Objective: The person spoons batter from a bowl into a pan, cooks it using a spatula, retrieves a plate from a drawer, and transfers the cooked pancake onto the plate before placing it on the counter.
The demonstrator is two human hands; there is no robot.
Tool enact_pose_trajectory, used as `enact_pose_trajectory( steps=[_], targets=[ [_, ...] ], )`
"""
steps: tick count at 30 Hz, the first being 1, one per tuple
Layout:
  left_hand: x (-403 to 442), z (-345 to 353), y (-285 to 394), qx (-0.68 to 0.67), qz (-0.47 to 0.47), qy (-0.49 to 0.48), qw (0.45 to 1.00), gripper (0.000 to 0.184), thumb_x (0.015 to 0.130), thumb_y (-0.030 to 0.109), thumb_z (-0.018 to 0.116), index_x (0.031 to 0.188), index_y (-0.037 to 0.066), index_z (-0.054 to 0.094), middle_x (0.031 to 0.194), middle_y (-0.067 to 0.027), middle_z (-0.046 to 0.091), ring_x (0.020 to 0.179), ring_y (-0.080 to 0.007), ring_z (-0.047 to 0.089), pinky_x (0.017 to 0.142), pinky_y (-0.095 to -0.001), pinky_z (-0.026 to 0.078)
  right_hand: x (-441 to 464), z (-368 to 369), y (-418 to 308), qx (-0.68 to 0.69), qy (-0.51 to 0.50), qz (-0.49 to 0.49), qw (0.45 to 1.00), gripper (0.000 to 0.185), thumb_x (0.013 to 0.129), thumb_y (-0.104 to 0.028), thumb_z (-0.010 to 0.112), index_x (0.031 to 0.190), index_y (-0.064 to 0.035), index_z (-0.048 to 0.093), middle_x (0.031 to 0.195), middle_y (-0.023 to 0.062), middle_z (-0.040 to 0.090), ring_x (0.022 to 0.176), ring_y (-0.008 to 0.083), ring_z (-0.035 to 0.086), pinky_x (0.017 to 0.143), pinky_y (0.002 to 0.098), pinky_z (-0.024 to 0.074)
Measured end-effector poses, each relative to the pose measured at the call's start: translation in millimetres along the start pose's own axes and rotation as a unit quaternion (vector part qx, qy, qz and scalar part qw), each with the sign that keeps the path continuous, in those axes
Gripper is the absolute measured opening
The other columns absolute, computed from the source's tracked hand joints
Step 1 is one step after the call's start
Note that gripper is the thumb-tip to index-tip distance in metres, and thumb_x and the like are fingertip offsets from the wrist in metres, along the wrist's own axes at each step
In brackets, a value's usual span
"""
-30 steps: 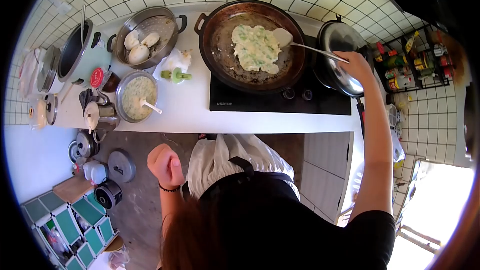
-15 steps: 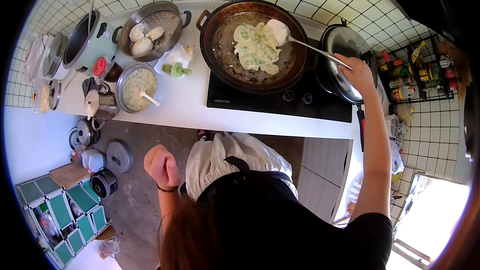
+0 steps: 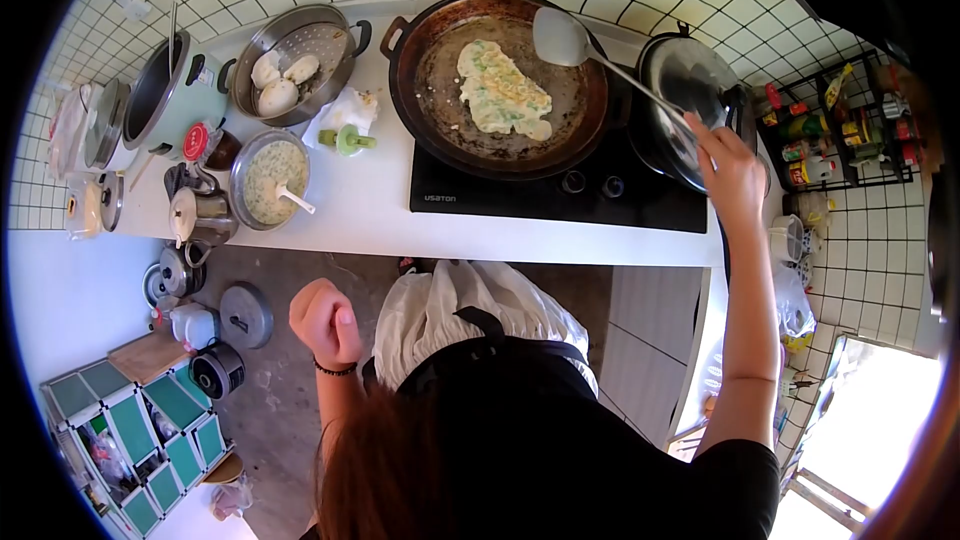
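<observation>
The person's right arm reaches forward, elbow nearly straight, the right hand [image 3: 733, 172] closed in a firm grip, while the left hand [image 3: 326, 322] is raised near the body in a loose fist, its wrist bent and fingers curled.

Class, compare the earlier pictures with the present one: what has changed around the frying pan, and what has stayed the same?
The spatula has moved off the pancake toward the pan's far right rim. The pancake is narrower, apparently folded over along its right side, with golden patches showing. The right hand has shifted toward the counter's front, still holding the spatula. The left hand stays closed and away from the pan.
</observation>
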State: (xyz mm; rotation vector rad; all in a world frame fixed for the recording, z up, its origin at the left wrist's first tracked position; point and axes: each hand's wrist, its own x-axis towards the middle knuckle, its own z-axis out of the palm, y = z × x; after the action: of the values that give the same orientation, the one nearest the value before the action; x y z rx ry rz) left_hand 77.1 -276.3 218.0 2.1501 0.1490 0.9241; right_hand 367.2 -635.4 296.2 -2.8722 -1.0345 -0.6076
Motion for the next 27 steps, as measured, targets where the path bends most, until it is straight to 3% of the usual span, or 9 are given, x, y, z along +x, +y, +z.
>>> enact_pose_trajectory(
  steps=[10, 23, 27],
  targets=[
    [-0.1, -4.3, -7.4, -0.001, -0.006, 0.018, 1.0, 0.036, 0.082, 0.023, 0.05, 0.054, 0.003, 0.038, 0.047, -0.0065, 0.033, 0.04, -0.0197, 0.033, 0.041, -0.0307, 0.022, -18.2, 41.6, -34.0, 0.013, -0.013, -0.036, 0.999, 0.043, 0.073, -0.003, 0.062, 0.111, -0.0236, 0.065, 0.077, 0.0002, 0.055, 0.06, 0.0178, 0.056, 0.054, 0.0296, 0.0473],
    [2.5, -16.4, -14.3, 0.008, -0.012, 0.029, 0.999, 0.035, 0.081, 0.022, 0.049, 0.054, 0.003, 0.038, 0.047, -0.0066, 0.033, 0.04, -0.0194, 0.032, 0.04, -0.0305, 0.022, -2.8, 56.1, -20.3, -0.046, 0.012, 0.025, 0.999, 0.04, 0.077, -0.005, 0.06, 0.112, -0.0234, 0.064, 0.076, 0.0018, 0.054, 0.06, 0.0204, 0.056, 0.054, 0.0321, 0.047],
    [4.5, -17.8, -16.5, 0.006, -0.017, 0.031, 0.999, 0.034, 0.08, 0.022, 0.049, 0.054, 0.003, 0.039, 0.047, -0.0065, 0.033, 0.04, -0.0192, 0.032, 0.04, -0.0305, 0.022, -2.9, 47.7, -31.5, -0.001, 0.004, 0.042, 0.999, 0.04, 0.077, -0.005, 0.06, 0.112, -0.0233, 0.064, 0.077, 0.0019, 0.054, 0.06, 0.0205, 0.055, 0.054, 0.0314, 0.0473]
  ],
)
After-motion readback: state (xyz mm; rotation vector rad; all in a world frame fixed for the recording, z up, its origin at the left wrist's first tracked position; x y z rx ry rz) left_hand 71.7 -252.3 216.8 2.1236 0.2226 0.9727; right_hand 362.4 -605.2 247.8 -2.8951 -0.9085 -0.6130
